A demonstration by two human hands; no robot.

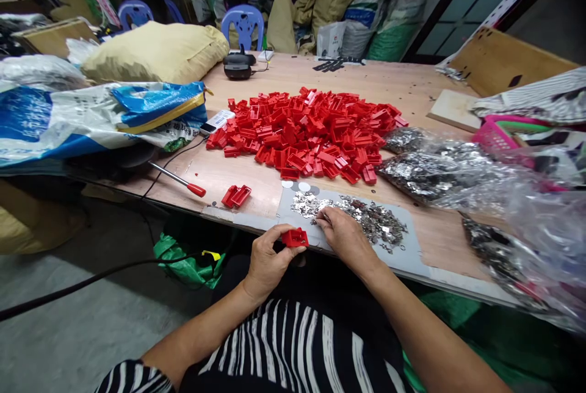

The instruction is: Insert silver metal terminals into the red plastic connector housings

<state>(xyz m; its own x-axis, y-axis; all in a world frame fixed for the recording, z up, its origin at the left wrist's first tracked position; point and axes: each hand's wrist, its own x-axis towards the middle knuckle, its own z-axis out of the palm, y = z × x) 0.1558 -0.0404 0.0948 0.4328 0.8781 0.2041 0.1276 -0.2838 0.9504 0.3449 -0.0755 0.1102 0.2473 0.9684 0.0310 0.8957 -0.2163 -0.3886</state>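
My left hand (268, 259) is closed around a small red plastic housing (295, 237), held at the near edge of the wooden table (256, 182). My right hand (341, 234) rests on a grey mat (412, 249), its fingertips pinched in a scatter of small shiny metal pieces (366, 216); what they grip is too small to make out. A big heap of red plastic housings (311, 133) covers the middle of the table. Two joined red housings (236, 196) lie apart, left of the mat.
Clear bags of metal pieces (439, 170) lie on the right beside a pink basket (497, 133). A red-handled tool (180, 180) and blue-white sacks (91, 115) sit on the left. A black device (238, 65), wooden boards (499, 60) and blue chairs (245, 21) stand farther back.
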